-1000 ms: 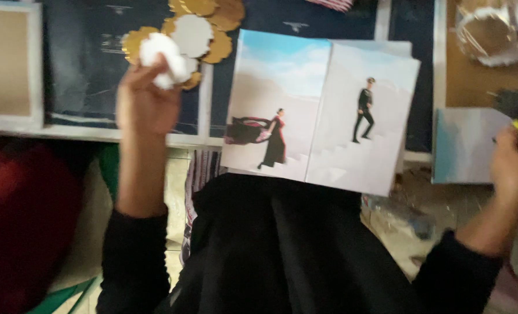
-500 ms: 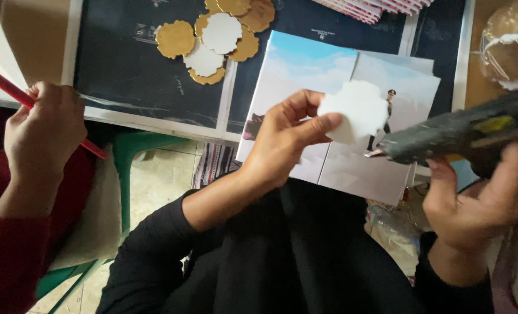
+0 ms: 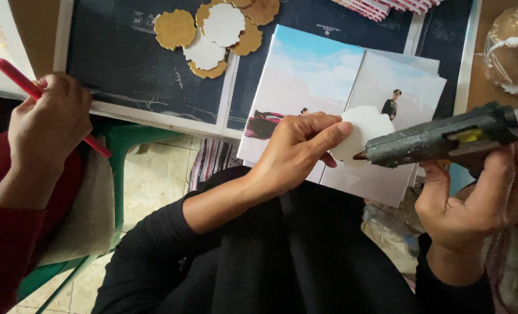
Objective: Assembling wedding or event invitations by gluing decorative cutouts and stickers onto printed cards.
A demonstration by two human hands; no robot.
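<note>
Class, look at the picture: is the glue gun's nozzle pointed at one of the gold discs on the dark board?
No, the glue gun points at the white cutout in the left hand.

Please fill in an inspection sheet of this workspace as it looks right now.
Surface: dark board with white edging.
Job's things: white scalloped cutout; glue gun, nozzle at the cutout's edge.
Clutter: gold and white scalloped cutouts; open photo booklet; clear packet.
Hands: left hand pinches the cutout; right hand grips the glue gun.
Cables: nothing seen.
Surroundings: another person's hand, red sleeve, holding a red pen; green chair; tiled floor.
</note>
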